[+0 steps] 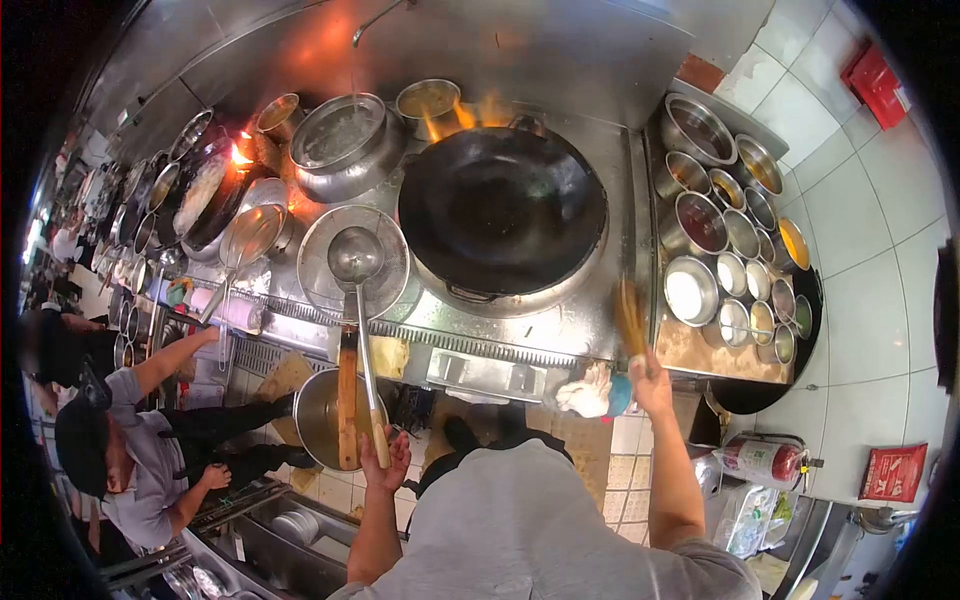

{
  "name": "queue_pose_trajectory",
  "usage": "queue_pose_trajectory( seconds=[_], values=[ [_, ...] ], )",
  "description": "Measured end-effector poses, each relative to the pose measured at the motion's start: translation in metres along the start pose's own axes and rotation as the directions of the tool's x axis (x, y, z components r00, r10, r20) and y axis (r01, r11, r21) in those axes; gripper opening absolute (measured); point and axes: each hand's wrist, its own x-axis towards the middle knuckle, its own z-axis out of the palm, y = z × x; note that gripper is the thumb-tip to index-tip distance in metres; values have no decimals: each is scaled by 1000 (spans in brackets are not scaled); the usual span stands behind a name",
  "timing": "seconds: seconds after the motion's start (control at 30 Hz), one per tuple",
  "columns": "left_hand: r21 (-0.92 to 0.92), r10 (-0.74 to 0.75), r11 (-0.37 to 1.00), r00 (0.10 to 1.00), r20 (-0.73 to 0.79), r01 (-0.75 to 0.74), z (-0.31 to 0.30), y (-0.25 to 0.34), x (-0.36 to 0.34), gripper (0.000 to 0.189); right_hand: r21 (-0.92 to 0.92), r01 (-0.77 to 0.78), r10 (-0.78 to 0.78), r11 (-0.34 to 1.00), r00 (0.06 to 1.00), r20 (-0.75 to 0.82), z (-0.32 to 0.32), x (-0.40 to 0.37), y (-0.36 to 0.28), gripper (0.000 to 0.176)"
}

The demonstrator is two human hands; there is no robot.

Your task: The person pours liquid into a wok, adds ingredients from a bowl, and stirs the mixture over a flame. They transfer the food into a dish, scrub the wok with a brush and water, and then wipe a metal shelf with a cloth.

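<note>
My left hand (386, 464) is at the wooden end of a long-handled ladle (355, 256), with the handle between thumb and loosely curled fingers. The ladle's bowl lies on a round wire strainer (318, 290). My right hand (651, 386) is closed around a bamboo wok brush (630, 318), its bristles pointing away from me over the right end of the stove. A large black wok (500, 210) sits on the burner in front of me, dark and shiny inside. Flames (462, 115) rise behind its far rim. A crumpled white cloth (586, 391) lies at the stove's front edge, left of my right hand.
Water runs from a tap (368, 22) into a metal pot (340, 140). Several metal seasoning containers (702, 222) stand on the right. A deep pot (318, 420) with a wooden board across it is below the strainer. A co-worker (140, 450) stands at the left.
</note>
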Motion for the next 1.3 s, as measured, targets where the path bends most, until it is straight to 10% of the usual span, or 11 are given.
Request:
queue_pose_trajectory(
  seconds=[0.2, 0.27, 0.33, 0.4, 0.63, 0.77, 1.03, 1.13, 1.3],
  values=[
    [156, 228, 971, 887, -402, -179, -52, -1, -10, 49, 172, 72, -68, 983, 997, -24, -33, -7, -70, 63],
    [111, 336, 942, 884, -325, -317, -164, 28, 4, 40, 175, 248, -221, 953, 962, -158, -46, 3, -102, 63],
    [691, 739, 634, 534, -411, -347, -170, 56, -39, 34, 76, 450, -405, 890, 856, -323, -49, 25, -120, 63],
    [880, 946, 106, -227, -233, -463, -101, 73, -67, 32, 418, 340, -255, 843, 935, -246, -67, 30, -166, 63],
    [776, 893, -345, 70, 444, -528, 185, 63, -121, 21, 594, 488, -284, 640, 868, -408, -98, 126, -248, 66],
    [472, 317, -654, 353, 880, -591, 298, -13, -51, 37, 675, 305, -167, 672, 950, -263, -117, 165, -311, 54],
    [77, -95, -937, 461, 882, -340, 349, -73, 77, 35, 229, 484, -344, 844, 819, -459, -16, 261, -335, 60],
    [61, -125, -931, 473, 872, -359, 341, -79, 104, 25, 447, -15, -90, 895, 973, 212, 36, 303, -306, 63],
    [145, -74, -863, 406, 911, -483, 338, -97, 116, 18, 354, 137, -111, 925, 990, -92, 46, 293, -294, 61]
  ],
)
